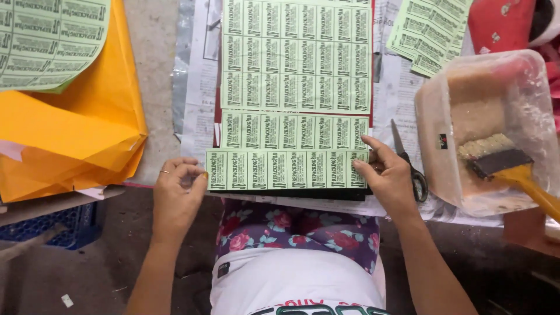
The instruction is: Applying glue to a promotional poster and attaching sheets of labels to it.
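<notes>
A narrow strip of pale green printed labels (286, 170) lies across the near edge of a dark board on my lap. My left hand (175, 195) pinches the strip's left end, and my right hand (389, 178) grips its right end with thumb and fingers. Just beyond it lie another loose label strip (293, 131) and a large uncut sheet of the same green labels (296, 55), all resting on newspaper (198, 87).
Black-handled scissors (408, 163) lie right of my right hand. A clear plastic tub (487, 125) with a yellow-handled brush (513, 169) stands at right. More label sheets (429, 32) lie at top right. Yellow envelopes (76, 134) with another label sheet (46, 41) sit at left.
</notes>
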